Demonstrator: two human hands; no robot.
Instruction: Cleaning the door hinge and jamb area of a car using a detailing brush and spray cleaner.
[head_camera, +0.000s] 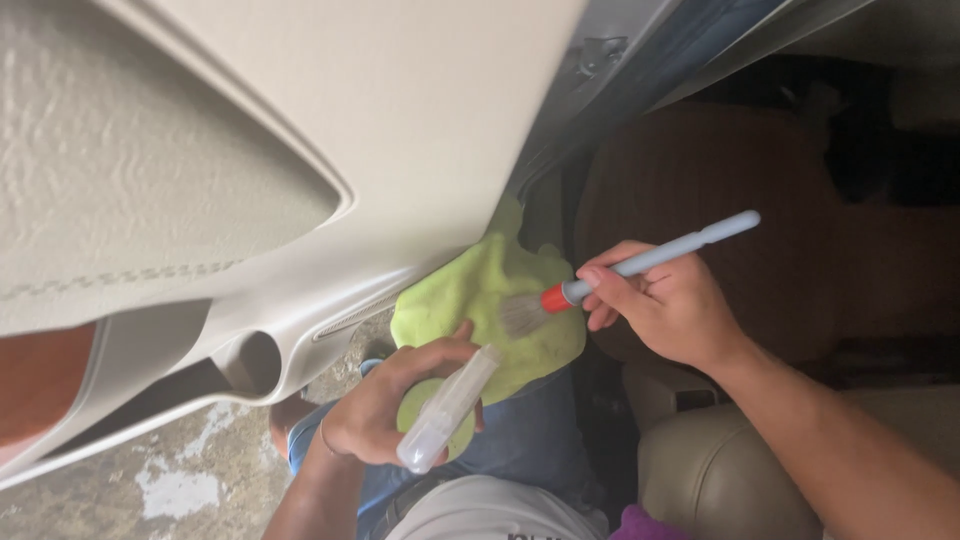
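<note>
- The detailing brush (610, 276) has a slim, pale blue plastic handle, an orange-red collar and a soft tuft of grey bristles; it lies slanted, bristles low and to the left, handle tip up and to the right.
- The right hand (665, 300) pinches the brush handle just above the collar, fingers curled round it.
- The bristles touch the yellow-green microfibre cloth (490, 300), a fluffy, crumpled cloth that lies just left of the brush.
- The left hand (385, 405), below the cloth, is clenched round a clear plastic spray bottle (445, 410), thumb on the cloth's lower edge; the bottle points down and to the left of the brush.
- Under the cloth shows blue denim on the person's leg (530, 440).
- Left of and above the cloth spreads the beige car door panel (380, 110), smooth hard plastic with a grained, padded insert and a rounded pocket hollow.
- Right of the brush is a brown, woven seat cover (740, 180); below it, a smooth beige leather seat (720, 470).
- Far down-left of the brush lies rough, stained concrete ground (180, 480).
</note>
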